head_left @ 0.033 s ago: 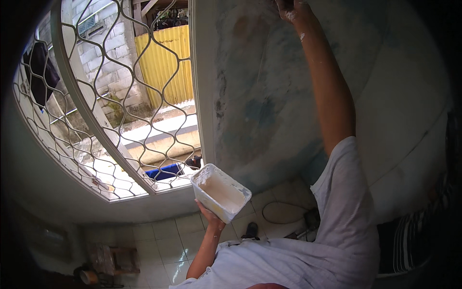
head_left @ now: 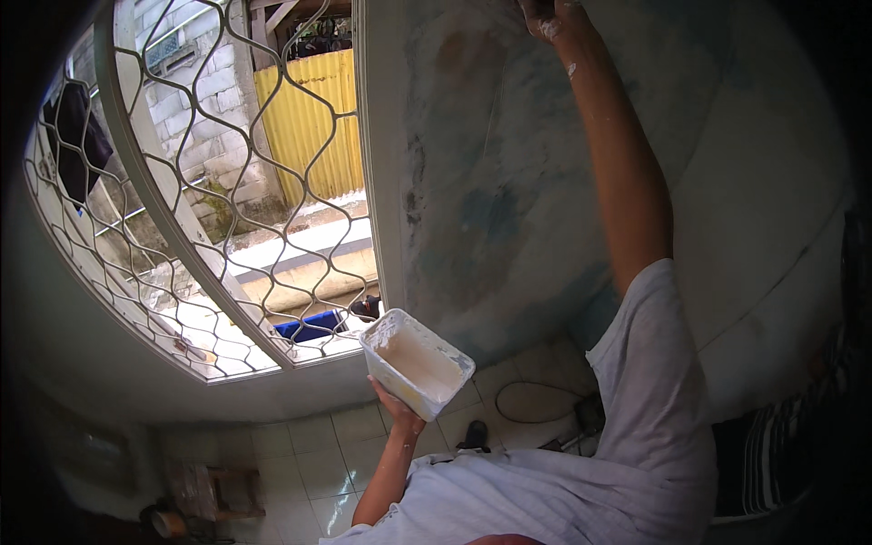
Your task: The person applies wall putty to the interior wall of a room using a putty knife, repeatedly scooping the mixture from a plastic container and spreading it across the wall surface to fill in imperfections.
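Mottled plaster, blotched blue, grey and rust, fills the wall (head_left: 509, 209) that the person faces, with a window behind a wavy metal grille (head_left: 227, 182) to its left and pale floor tiles (head_left: 318, 454) far below. The person's right hand (head_left: 549, 16) is stretched high overhead against the wall, at the very top edge of the view; it looks closed around something dark, but the edge cuts it off and what it holds cannot be told. White smears mark the wrist and forearm. The left hand (head_left: 400, 404) is low and close to the chest, fingers wrapped under a white rectangular tub (head_left: 418, 361) which it grips from beneath. The tub tilts with its open mouth up and toward the wall, its inside coated with pale material, its long axis running from upper left to lower right. So the tub lies well below and to the left of the raised hand, the whole arm's reach apart, and the left hand alone touches it.
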`<action>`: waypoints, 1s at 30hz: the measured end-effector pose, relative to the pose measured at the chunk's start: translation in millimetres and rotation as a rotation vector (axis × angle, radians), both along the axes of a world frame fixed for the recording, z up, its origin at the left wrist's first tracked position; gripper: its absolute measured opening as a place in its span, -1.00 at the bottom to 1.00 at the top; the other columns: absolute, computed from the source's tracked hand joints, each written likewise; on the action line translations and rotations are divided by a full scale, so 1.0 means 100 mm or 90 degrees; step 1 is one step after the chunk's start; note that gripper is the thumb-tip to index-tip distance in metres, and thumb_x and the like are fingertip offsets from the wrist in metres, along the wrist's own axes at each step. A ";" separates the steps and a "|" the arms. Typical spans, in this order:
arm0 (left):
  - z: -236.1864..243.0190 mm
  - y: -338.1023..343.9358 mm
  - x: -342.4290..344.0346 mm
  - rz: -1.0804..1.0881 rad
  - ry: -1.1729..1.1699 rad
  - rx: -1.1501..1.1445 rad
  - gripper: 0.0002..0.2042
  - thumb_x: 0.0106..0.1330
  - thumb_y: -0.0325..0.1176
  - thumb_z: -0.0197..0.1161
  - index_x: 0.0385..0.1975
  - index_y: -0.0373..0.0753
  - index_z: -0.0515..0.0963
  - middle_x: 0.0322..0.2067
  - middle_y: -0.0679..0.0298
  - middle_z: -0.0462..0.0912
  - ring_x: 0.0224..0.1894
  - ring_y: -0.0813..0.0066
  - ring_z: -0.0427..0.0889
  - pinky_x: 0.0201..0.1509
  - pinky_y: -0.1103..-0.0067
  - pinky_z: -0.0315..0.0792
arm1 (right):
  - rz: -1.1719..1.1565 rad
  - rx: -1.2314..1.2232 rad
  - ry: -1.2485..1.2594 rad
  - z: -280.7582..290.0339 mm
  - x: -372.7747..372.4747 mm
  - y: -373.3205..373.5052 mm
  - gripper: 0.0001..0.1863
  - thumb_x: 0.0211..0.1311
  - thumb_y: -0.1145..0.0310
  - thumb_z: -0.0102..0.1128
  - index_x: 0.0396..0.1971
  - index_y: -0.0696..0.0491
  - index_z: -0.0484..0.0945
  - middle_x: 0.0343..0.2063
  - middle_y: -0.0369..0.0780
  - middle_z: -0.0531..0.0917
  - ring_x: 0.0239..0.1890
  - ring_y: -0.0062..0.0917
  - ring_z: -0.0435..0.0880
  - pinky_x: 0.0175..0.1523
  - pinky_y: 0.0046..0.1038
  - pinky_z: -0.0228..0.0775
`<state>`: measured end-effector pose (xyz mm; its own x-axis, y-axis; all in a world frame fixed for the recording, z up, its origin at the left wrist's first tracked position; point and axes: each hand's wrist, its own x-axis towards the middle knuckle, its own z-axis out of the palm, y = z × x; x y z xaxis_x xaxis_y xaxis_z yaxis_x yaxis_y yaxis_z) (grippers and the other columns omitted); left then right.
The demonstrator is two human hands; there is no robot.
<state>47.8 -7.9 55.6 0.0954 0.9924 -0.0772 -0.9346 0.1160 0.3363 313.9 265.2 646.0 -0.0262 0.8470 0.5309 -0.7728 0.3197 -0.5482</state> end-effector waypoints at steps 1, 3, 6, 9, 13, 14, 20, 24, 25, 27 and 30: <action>0.02 0.04 0.02 -0.004 -0.007 0.004 -0.24 0.43 0.39 -0.36 0.44 -0.03 0.10 0.35 0.22 0.26 0.36 0.16 0.30 0.42 0.26 0.26 | 0.051 0.040 -0.006 -0.11 0.08 -0.04 -0.36 0.52 0.04 -0.24 -0.03 0.43 0.52 -0.13 0.17 0.64 -0.11 -0.07 0.68 -0.15 -0.45 0.76; 0.07 0.08 0.01 -0.002 -0.013 0.010 -0.24 0.43 0.38 -0.36 0.44 -0.03 0.10 0.35 0.22 0.26 0.36 0.16 0.31 0.42 0.26 0.27 | 0.050 0.051 0.003 -0.31 -0.05 -0.35 -0.52 0.48 0.23 -0.05 -0.03 0.46 0.49 -0.11 0.11 0.66 -0.14 -0.17 0.71 -0.10 -0.43 0.76; 0.14 0.09 0.01 -0.004 0.004 0.000 -0.24 0.43 0.38 -0.36 0.44 -0.04 0.10 0.35 0.21 0.26 0.35 0.15 0.32 0.41 0.24 0.28 | 0.027 -0.070 -0.007 -1.08 -0.17 -0.87 -0.60 0.47 0.36 -0.09 -0.13 0.49 0.51 -0.17 0.09 0.67 -0.19 -0.23 0.74 -0.13 -0.49 0.77; 0.11 0.09 0.04 -0.008 0.004 -0.028 -0.23 0.42 0.39 -0.36 0.44 -0.04 0.10 0.35 0.20 0.26 0.35 0.14 0.32 0.40 0.23 0.29 | -0.012 -0.220 -0.027 -2.05 -0.35 -1.05 -0.65 0.47 0.35 -0.14 -0.24 0.39 0.48 -0.20 0.13 0.67 -0.25 -0.25 0.74 -0.19 -0.50 0.77; 0.00 0.06 0.04 -0.016 0.028 -0.056 -0.22 0.42 0.39 -0.35 0.45 -0.05 0.10 0.35 0.21 0.26 0.35 0.14 0.32 0.41 0.24 0.28 | 0.075 -0.456 -0.021 -3.21 -0.47 -0.96 -0.67 0.41 0.42 -0.12 -0.32 0.39 0.53 -0.25 0.08 0.70 -0.29 -0.27 0.75 -0.19 -0.51 0.76; -0.03 0.04 0.04 -0.017 0.034 -0.062 -0.22 0.42 0.40 -0.34 0.45 -0.05 0.10 0.35 0.21 0.26 0.35 0.15 0.31 0.41 0.25 0.27 | 0.077 -0.461 -0.019 -3.32 -0.52 -0.91 -0.67 0.41 0.42 -0.12 -0.32 0.39 0.53 -0.25 0.08 0.70 -0.29 -0.27 0.75 -0.19 -0.51 0.76; -0.17 -0.03 0.00 0.009 0.061 -0.062 -0.21 0.42 0.40 -0.33 0.45 -0.07 0.09 0.36 0.22 0.25 0.37 0.19 0.28 0.44 0.33 0.22 | 0.119 -0.426 0.154 -3.23 -0.34 -0.31 -0.67 0.44 0.40 -0.06 -0.18 0.44 0.52 -0.22 0.06 0.67 -0.26 -0.26 0.73 -0.19 -0.52 0.77; -0.20 0.04 0.11 0.047 0.065 -0.051 -0.21 0.42 0.39 -0.34 0.45 -0.08 0.08 0.37 0.23 0.23 0.37 0.20 0.28 0.44 0.34 0.22 | 0.219 -0.239 0.302 -2.23 0.64 0.02 -0.70 0.44 0.43 -0.01 0.00 0.35 0.48 -0.11 0.03 0.61 -0.15 -0.29 0.70 -0.07 -0.43 0.75; -0.22 0.07 0.13 0.062 0.066 -0.041 -0.21 0.42 0.39 -0.35 0.45 -0.07 0.07 0.37 0.24 0.22 0.37 0.20 0.27 0.44 0.33 0.22 | 0.250 -0.209 0.330 -2.01 0.86 0.06 -0.69 0.44 0.43 -0.01 0.00 0.35 0.47 -0.10 0.03 0.60 -0.14 -0.30 0.70 -0.05 -0.41 0.75; -0.18 0.12 0.27 0.079 0.061 -0.030 -0.22 0.42 0.39 -0.35 0.45 -0.06 0.07 0.38 0.24 0.21 0.38 0.20 0.26 0.44 0.32 0.22 | 0.267 -0.110 0.325 -1.71 1.39 0.12 -0.69 0.44 0.43 -0.01 0.00 0.36 0.45 -0.11 0.01 0.60 -0.10 -0.34 0.68 -0.03 -0.42 0.73; -0.01 0.14 0.44 0.114 0.083 -0.001 -0.23 0.42 0.39 -0.36 0.46 -0.04 0.06 0.39 0.23 0.20 0.39 0.19 0.26 0.44 0.29 0.22 | 0.375 -0.068 0.363 -1.69 1.67 -0.04 -0.74 0.43 0.46 -0.04 -0.04 0.34 0.45 -0.16 -0.02 0.60 -0.14 -0.40 0.68 -0.05 -0.46 0.72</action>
<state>91.3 6.4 54.7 -0.0927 0.9925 -0.0796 -0.8890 -0.0465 0.4555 480.8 260.9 476.7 -0.2322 0.8254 0.5146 -0.9664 -0.2556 -0.0261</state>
